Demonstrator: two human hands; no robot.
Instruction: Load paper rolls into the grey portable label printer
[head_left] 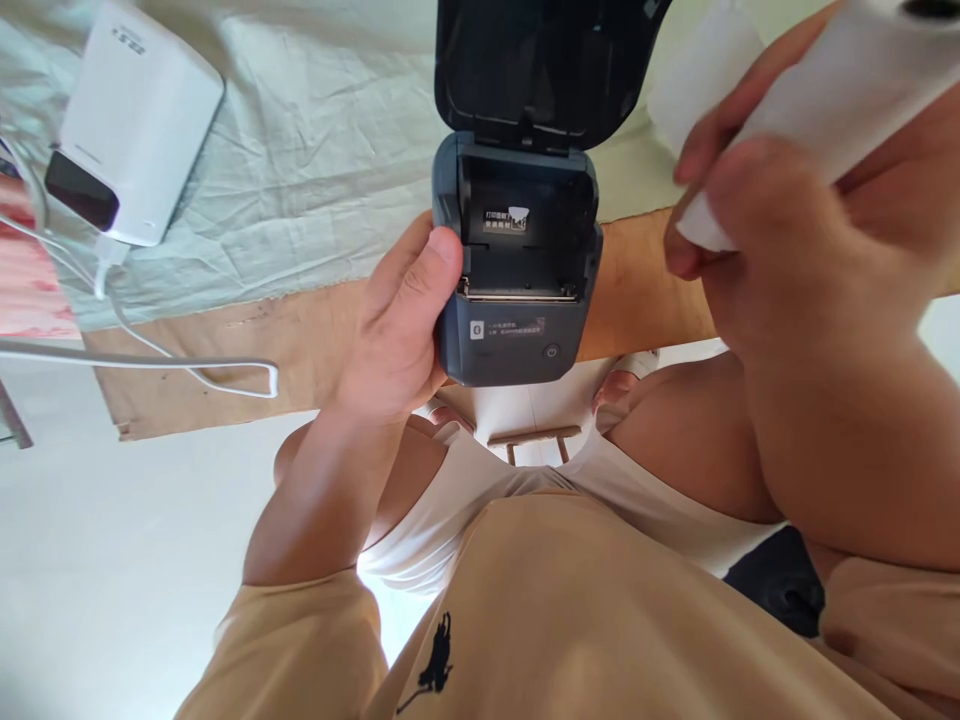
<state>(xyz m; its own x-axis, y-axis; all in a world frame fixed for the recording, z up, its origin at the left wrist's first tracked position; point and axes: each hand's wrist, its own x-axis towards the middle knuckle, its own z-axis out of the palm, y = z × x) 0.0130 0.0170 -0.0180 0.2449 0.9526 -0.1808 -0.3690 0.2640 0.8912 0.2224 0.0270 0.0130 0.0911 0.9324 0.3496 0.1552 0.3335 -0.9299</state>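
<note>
A dark blue portable label printer [517, 340] is gripped by my left hand [397, 310], the thumb along its left side and the fingers underneath. Its black lid [544, 65] stands raised, and no roll lies in the compartment, where a small printed sticker shows. At the upper right my right hand [817, 220] is closed around a white paper roll [832, 95], slightly blurred, with a dark core hole at its far end. The roll is apart from the printer, to its right. Behind my right fingers, a white piece [705, 75] is partly hidden.
A white power bank [142, 110] with a dark display lies at the upper left on the pale green cloth [322, 130]. A white cable [157, 355] runs from it across the wooden table edge [300, 330]. Below is a small wooden stool [534, 436].
</note>
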